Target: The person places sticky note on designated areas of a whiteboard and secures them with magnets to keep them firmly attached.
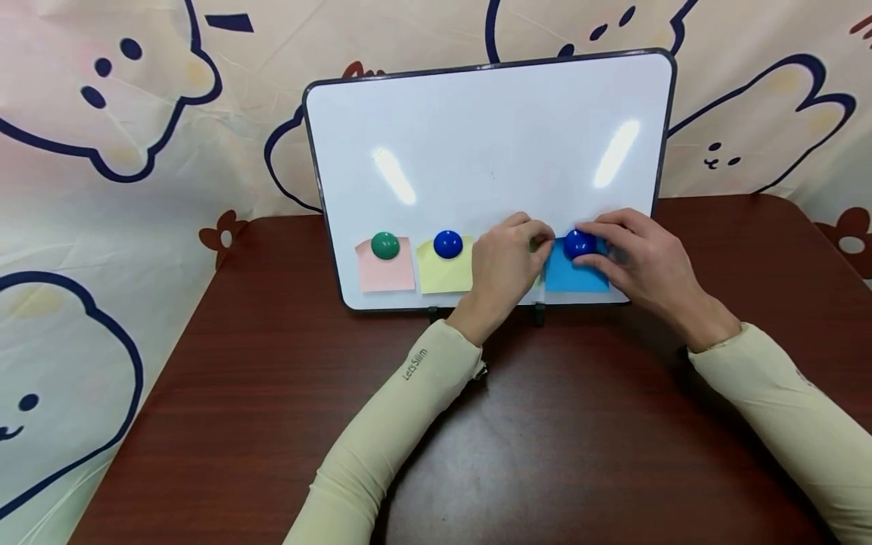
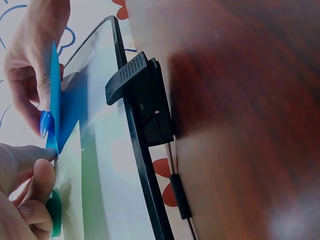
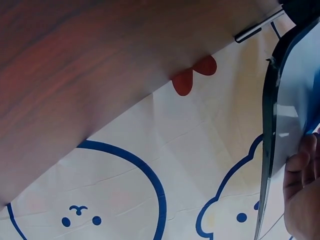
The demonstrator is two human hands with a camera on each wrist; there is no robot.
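Note:
My right hand (image 1: pixel 643 261) grips a round blue magnet (image 1: pixel 580 244) between thumb and fingers, over the upper part of a blue sticky note (image 1: pixel 575 276). In the left wrist view the blue note (image 2: pixel 55 85) slants away from the whiteboard at its lower edge. My left hand (image 1: pixel 507 261) pinches the note's upper left corner. Behind this hand a greenish note is mostly hidden; a green magnet (image 2: pixel 56 215) shows there in the left wrist view. The right wrist view catches only part of the right hand (image 3: pixel 302 195) at the board's edge.
The whiteboard (image 1: pixel 490 144) leans upright on a stand with black clips (image 2: pixel 145 100), on a brown table (image 1: pixel 545 439). To the left, a green magnet (image 1: pixel 385 245) holds a pink note (image 1: pixel 386 276), and a blue magnet (image 1: pixel 448 244) holds a yellow note (image 1: pixel 445 278).

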